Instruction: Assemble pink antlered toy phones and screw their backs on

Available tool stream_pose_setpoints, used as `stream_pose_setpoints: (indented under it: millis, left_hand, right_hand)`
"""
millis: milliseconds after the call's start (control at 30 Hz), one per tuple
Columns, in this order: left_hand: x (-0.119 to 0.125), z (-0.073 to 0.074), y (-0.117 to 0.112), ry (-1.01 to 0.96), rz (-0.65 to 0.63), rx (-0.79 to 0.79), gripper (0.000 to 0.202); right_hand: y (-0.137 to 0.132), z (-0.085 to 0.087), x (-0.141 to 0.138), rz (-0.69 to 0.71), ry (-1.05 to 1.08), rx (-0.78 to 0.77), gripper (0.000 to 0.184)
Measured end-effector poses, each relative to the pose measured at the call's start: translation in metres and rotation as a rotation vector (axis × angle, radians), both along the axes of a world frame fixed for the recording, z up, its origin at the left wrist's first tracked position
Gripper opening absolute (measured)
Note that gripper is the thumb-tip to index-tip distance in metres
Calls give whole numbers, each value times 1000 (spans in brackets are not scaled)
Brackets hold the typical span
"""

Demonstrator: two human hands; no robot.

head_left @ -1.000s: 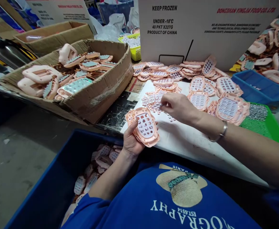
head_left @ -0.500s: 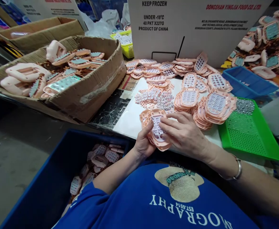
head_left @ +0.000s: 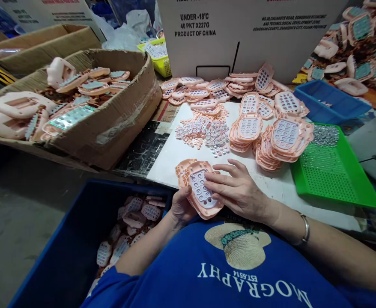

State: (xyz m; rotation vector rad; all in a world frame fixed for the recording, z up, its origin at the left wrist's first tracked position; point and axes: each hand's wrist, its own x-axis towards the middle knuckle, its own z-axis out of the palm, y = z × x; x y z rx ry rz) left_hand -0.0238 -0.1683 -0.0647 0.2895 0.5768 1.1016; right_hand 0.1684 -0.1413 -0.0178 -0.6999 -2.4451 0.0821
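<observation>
My left hand (head_left: pixel 181 207) grips a small stack of pink plastic keypad shells (head_left: pixel 197 186) from below at the near edge of the white board (head_left: pixel 171 164). A white rubber keypad sheet lies in the top shell. My right hand (head_left: pixel 239 190) rests on that shell with its fingers stretched flat, pressing on the keypad. Loose white and pink keypad pieces (head_left: pixel 204 130) lie in a heap on the board just beyond. Stacks of fitted shells (head_left: pixel 284 137) stand to the right of the heap.
A blue bin (head_left: pixel 72 239) with fitted shells sits at my lower left. A torn cardboard box (head_left: pixel 111 124) of pink housings is at the left. A green tray (head_left: pixel 332 175) and a blue tray (head_left: pixel 332 105) lie to the right. A white carton (head_left: pixel 239 30) stands behind.
My right hand took a keypad piece from the heap and brought it back onto the shell. Both hands with the shell have drawn closer to my body.
</observation>
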Motion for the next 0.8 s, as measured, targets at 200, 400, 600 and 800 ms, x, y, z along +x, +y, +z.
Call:
stream_pose_setpoints:
  millis: [200,400,600,800]
  left_hand:
    - [-12,14,5,-22,77,65,75]
    - [-28,21,16,-16,209,73,75]
    - [-31,22,19,-38,220,71,71]
    - [-34,23,23,-45,229,102,68]
  right_hand:
    - [25,10,-2,-58,202,-81,23]
    - [86,13,-35,-351,-350,-71,27]
    - [123,8,-65,-354,-516,-47,24]
    - [120,7,-52,-313,-515,-75,23]
